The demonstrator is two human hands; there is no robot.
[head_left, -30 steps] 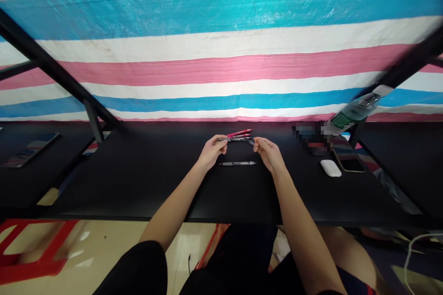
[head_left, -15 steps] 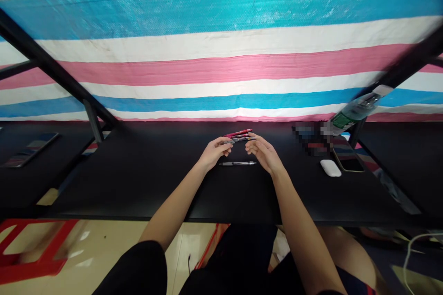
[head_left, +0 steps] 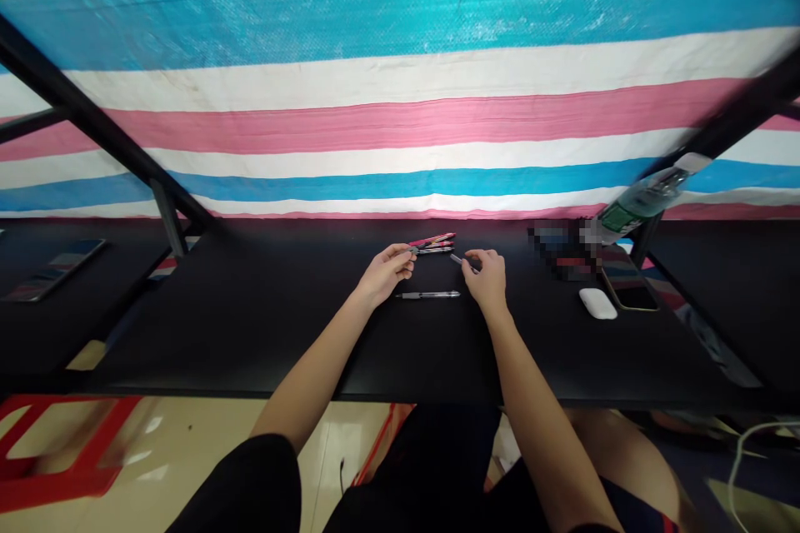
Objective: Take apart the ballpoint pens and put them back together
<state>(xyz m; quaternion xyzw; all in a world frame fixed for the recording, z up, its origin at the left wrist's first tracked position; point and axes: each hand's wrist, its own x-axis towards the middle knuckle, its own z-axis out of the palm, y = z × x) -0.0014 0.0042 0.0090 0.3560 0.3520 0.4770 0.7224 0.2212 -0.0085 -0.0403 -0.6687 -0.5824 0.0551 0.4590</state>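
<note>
My left hand [head_left: 387,275] is closed, thumb against fingers, on a slim dark pen [head_left: 413,250], of which only a short tip shows. Its far part cannot be told from the pens lying behind. Just beyond the fingertips is a small group of pens, with a red pen [head_left: 437,239] at the back and a dark, clear-barrelled pen [head_left: 436,250] in front. My right hand [head_left: 487,276] pinches a short, thin grey piece [head_left: 457,259], perhaps a pen cap, its end pointing left. Between my forearms a single clear pen with a grey grip [head_left: 428,295] lies flat on the black table [head_left: 262,308].
To the right are a white earbud case [head_left: 597,303], a phone [head_left: 631,287] and a tilted plastic bottle [head_left: 643,204]. Pixelated items lie beside the bottle. A striped sheet [head_left: 400,125] hangs behind the table. Another dark phone or tablet [head_left: 59,268] rests on the left table.
My right hand has moved right, away from the pens, and turned, with the short grey piece in its fingers. My left hand has stayed nearly in place.
</note>
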